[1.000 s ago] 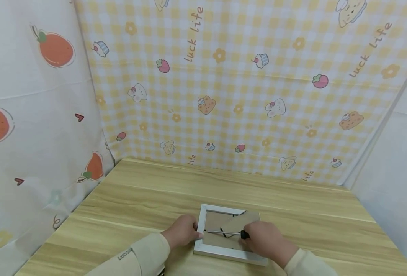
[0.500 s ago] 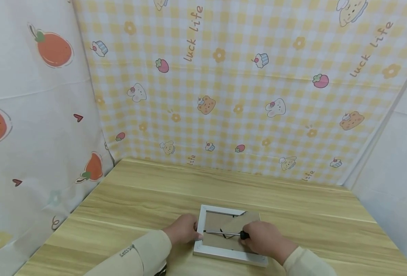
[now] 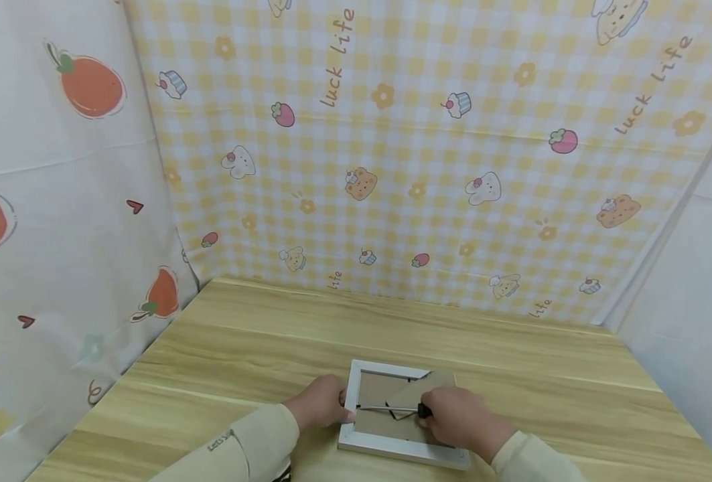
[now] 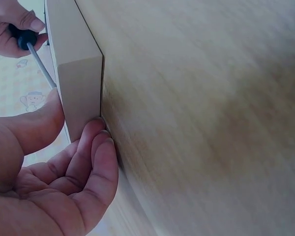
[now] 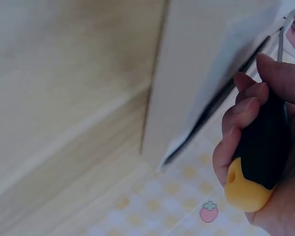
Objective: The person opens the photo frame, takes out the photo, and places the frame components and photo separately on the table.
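On the wood-grain table point(image 3: 259, 338), right of a white cloth point(image 3: 72, 234) printed with orange fruit, I see a left hand point(image 3: 318, 403) pinching the left bar of a silvery frame point(image 3: 394, 443), thumb on top, fingers curled at the outer side. The frame lies brown backing point(image 3: 375, 386) upward, towards the table's near side. A screwdriver point(image 3: 400, 408) stretches across the backing, its tip beside the left inner edge; whether they touch, I can't tell. A slanted brown flap point(image 3: 412, 390) sits under the shaft. Rightmost, a right hand point(image 3: 463, 418) grasps the black-and-yellow handle point(image 5: 263, 147), fingers wrapped around it.
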Available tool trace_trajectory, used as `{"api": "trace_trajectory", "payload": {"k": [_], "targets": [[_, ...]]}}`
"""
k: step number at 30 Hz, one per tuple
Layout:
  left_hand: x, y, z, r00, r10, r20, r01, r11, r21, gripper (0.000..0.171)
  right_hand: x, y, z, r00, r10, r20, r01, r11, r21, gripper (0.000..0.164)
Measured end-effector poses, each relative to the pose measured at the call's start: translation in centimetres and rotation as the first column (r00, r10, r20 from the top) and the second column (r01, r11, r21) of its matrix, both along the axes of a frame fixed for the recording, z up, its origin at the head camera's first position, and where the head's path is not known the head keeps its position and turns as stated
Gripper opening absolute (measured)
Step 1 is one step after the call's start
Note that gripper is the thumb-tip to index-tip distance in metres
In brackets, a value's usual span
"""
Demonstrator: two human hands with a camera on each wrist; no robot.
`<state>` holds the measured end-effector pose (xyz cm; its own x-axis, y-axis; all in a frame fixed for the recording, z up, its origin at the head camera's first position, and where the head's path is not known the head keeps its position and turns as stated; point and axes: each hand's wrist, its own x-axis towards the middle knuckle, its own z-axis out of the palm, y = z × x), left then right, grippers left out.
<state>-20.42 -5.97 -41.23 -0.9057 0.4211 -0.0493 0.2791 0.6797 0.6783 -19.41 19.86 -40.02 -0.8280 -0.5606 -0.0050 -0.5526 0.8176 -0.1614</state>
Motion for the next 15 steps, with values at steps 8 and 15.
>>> {"api": "trace_trajectory", "payload": {"k": [8,15], "targets": [[0.1,0.0,-0.2,1.0,-0.007,0.002,0.007,1.0,0.015,0.036,-0.2,-0.2,0.0,1.0,0.013,-0.02,-0.012,0.999,0.035,0.026],[0.0,0.0,-0.2,1.0,-0.003,-0.013,0.004,1.0,0.018,0.037,-0.4,-0.7,1.1,0.997,0.039,-0.07,-0.032,0.994,0.105,0.026]]}}
